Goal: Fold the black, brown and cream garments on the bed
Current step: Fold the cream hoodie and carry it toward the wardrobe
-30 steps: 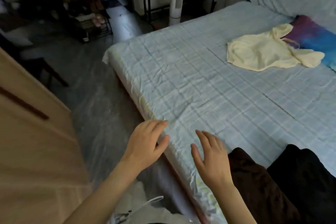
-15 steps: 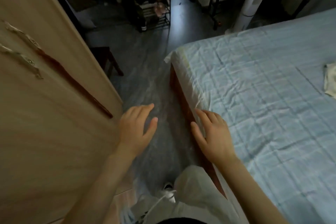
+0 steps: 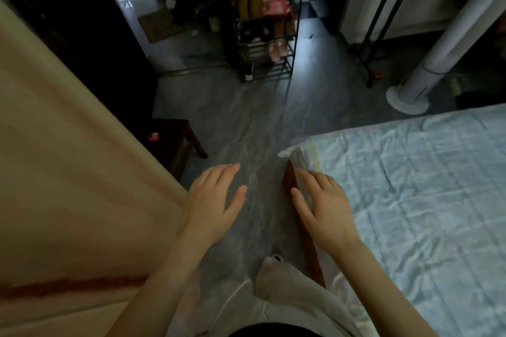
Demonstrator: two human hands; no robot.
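Grip's loose and empty, fingers apart, on left hand (image 3: 212,201) and right hand (image 3: 327,209) by the bed (image 3: 424,200) edge, garments out of view, so a blind reach would likely miss them.

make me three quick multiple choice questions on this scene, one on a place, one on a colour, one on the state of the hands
1. The bed lies:
A. to the right
B. to the left
C. out of view

2. The sheet is:
A. red
B. light blue
C. black

3. The left hand and right hand:
A. both open and empty
B. both grip a garment
C. both make fists

Answers:
1. A, the bed fills the right side of the view.
2. B, the sheet shows pale blue checks.
3. A, both hands are spread and hold nothing.
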